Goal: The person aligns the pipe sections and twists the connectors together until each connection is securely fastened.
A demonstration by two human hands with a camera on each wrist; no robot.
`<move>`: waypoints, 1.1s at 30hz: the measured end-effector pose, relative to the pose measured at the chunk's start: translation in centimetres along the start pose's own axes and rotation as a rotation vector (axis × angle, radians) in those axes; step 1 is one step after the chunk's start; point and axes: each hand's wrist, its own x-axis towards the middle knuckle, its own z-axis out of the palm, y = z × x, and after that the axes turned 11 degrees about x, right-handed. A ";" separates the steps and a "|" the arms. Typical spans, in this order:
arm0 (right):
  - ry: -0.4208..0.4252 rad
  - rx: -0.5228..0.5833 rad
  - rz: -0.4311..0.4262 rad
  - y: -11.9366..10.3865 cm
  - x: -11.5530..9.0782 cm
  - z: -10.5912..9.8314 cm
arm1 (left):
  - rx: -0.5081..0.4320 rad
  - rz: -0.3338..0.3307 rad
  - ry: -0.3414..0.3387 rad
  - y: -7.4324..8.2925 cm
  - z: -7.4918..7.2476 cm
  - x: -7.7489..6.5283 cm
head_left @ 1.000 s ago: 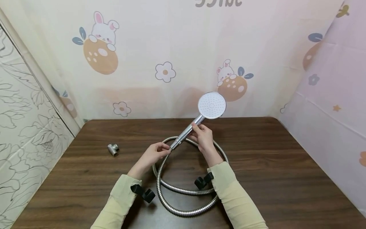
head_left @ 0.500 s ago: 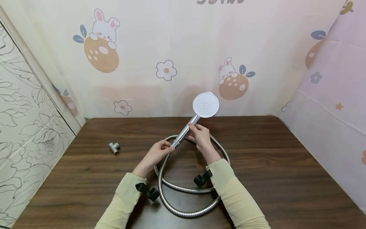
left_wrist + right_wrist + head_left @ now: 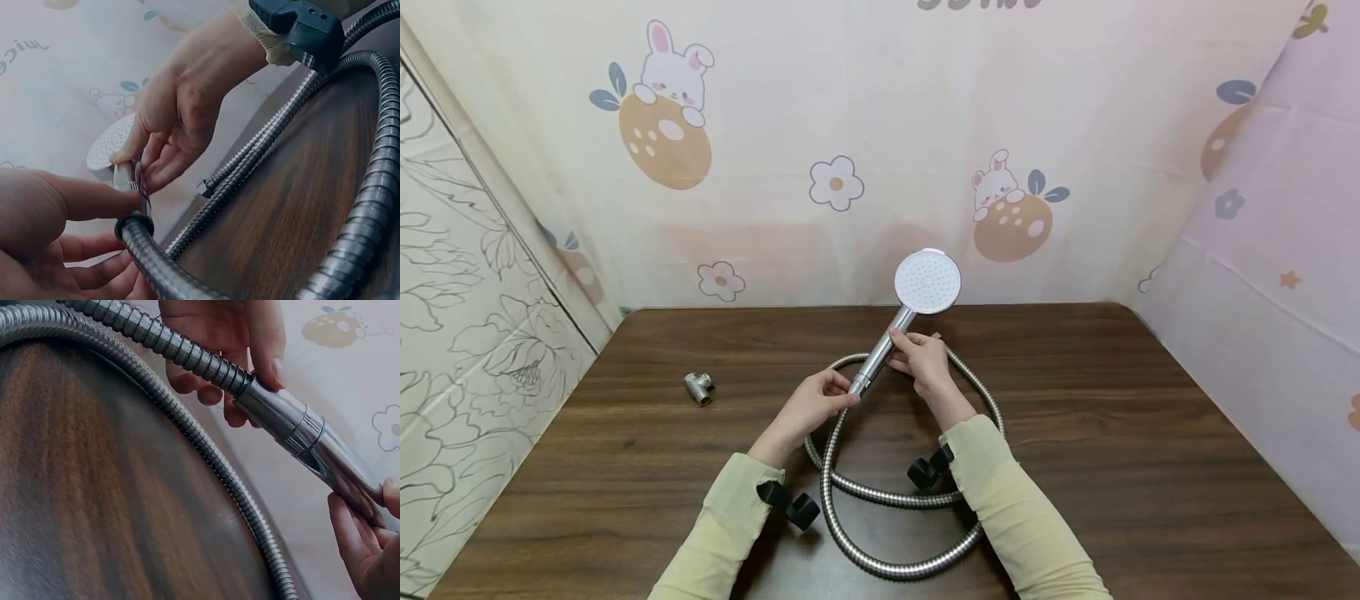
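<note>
A chrome handheld shower head with a round white spray face slants above the table, its face up and to the right. My right hand pinches the handle between thumb and fingers, also seen in the left wrist view. At the handle's lower end my left hand pinches the conical connector of a ribbed metal shower hose. Connector and handle meet end to end in the right wrist view. The hose lies looped on the table under both hands, its free end showing beyond my right hand.
A small chrome tee fitting stands on the left part of the dark wooden table. A patterned curtain hangs behind the table. Black camera mounts sit on both wrists.
The shower head has shifted left and slightly down with my right hand. My left hand has moved a little right along with the connector. The view has tilted slightly.
</note>
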 end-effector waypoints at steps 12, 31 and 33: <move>0.037 -0.045 -0.001 1.0 0.1 0.2 | -0.004 -0.035 -0.011 0.0 0.1 0.1; 0.050 -0.109 0.003 1.6 -0.5 1.1 | -0.006 -0.064 0.005 -0.3 0.4 0.2; 0.052 -0.121 0.007 1.6 -0.5 1.1 | -0.006 -0.061 0.006 -0.4 0.4 0.2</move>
